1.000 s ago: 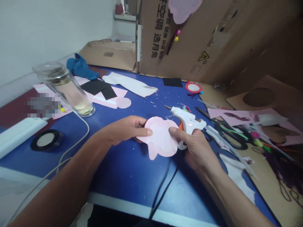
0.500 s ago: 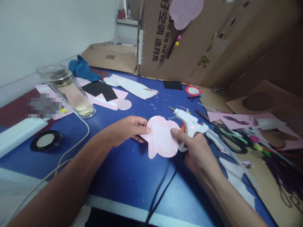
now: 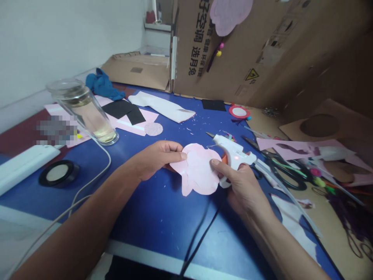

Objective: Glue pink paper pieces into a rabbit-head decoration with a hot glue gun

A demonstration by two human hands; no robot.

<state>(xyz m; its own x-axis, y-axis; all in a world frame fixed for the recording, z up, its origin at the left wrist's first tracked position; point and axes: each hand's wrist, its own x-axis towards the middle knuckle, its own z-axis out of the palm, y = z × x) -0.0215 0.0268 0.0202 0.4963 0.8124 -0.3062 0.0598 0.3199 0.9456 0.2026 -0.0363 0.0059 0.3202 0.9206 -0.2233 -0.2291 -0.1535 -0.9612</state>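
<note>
Between my hands, above the blue table, is a pink paper cutout with a scalloped outline and a small tail at its lower left. My left hand pinches its upper left edge between thumb and fingers. Wrapped round the handle of a white glue gun is my right hand, its thumb also resting on the cutout's right edge. The gun's nozzle points up and left, away from the paper, and a long glue stick juts from its back. Most of the gun's grip and trigger is hidden by the hand and paper.
A glass jar of liquid stands at the left, near black tape and a white power strip. Scissors and paper scraps lie at right. Cardboard rises behind the table. A black cord hangs below the gun.
The left fingers have shifted slightly on the cutout's upper left edge, and more of that corner shows. The right hand and glue gun stay almost where they were.
</note>
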